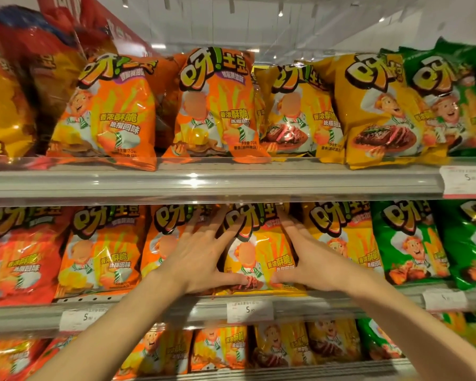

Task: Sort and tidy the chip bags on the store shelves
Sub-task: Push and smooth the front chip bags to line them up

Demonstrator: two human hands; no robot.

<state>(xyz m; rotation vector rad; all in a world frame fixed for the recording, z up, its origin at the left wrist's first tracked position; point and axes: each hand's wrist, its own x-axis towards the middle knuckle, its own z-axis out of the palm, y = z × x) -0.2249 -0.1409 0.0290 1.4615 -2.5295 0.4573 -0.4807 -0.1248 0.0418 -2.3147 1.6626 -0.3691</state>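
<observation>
Head view: my left hand (201,259) and right hand (311,259), fingers spread flat, brace the yellow bag (260,254) from both sides, apparently to straighten it.

We see a glossy yellow foil chip bag (261,251) on the middle shelf, printed with a cartoon chef in white and a green-striped tie. Toward the left end of that pale grey metal shelf (204,307) stand shiny orange foil bags (102,251) and a red foil bag (17,254); at its right end, bright green foil bags (412,243). White paper price tags (249,311) with dark digits sit along its front edge. Every bag carries a yellow-and-black logo.
</observation>
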